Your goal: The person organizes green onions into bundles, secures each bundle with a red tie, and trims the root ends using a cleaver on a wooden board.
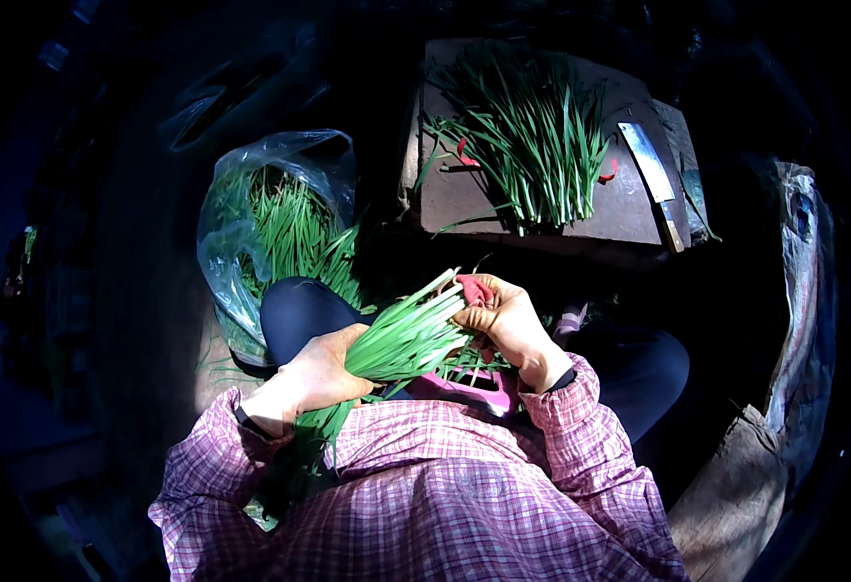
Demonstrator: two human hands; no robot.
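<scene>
My left hand [321, 373] is wrapped around a bunch of garlic chives [401, 339] above my lap. The green leaves hang down behind that hand, and the pale stem ends point up and to the right. At those ends my right hand [513, 330] is closed, its thumb and fingers pinching the stems. Red cloth [477, 290] shows at its fingertips; whether it is worn or held I cannot make out. Between my knees, under the hands, is a pink plastic thing [483, 393], partly hidden by loose green bits.
Ahead, a brown board [454, 209] bears a big pile of chives [532, 136] with red strips [608, 172] poking out at its sides. A cleaver [646, 160] lies at the board's right. On the left, a clear plastic bag [226, 233] holds more chives. Deep shadow surrounds everything.
</scene>
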